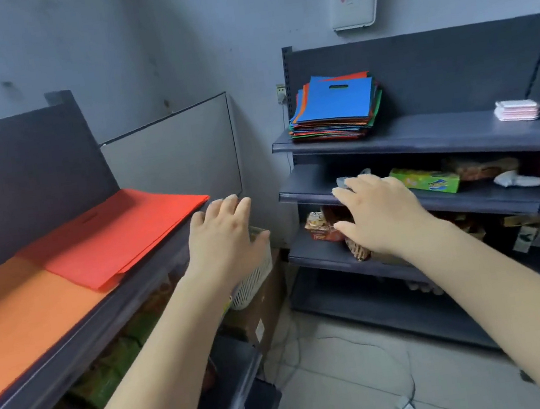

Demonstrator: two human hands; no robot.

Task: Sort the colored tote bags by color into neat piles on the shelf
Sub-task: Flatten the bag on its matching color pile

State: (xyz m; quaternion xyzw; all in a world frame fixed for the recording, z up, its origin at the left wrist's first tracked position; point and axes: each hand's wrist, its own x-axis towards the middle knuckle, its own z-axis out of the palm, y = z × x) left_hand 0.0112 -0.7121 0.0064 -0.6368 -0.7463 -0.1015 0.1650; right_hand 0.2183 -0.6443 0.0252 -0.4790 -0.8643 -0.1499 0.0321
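My two bare forearms fill the near foreground, reaching forward. My left hand [223,241] hangs in the air with fingers straight and spread, holding nothing, just off the end of the dark grey metal shelf on the left [83,335]. My right hand [378,214] is likewise flat and empty, fingers extended in front of the dark grey shelving unit on the right [425,141].

Taking that left shelf as my landmark: on its top lie two sorted piles, a flat red fabric tote bag pile [117,231] at the far end and an orange fabric tote bag pile [16,320] beside it, nearer me, with the red edge overlapping the orange. Under the shelf top I see green and purple snack packets, blurred. Just past its far end, behind my left hand, a white slotted plastic basket [254,281] sits on a brown cardboard box [265,311].

Across the corner from it, on the right unit's top board, stands one mixed stack of coloured tote bags [334,106], a blue bag uppermost, with orange, green and red edges below. Further along that board is a small pink-and-white packet stack [519,109]. One level down lies a green carton [425,180], possibly tissues. A white cable [373,345] trails over the floor.
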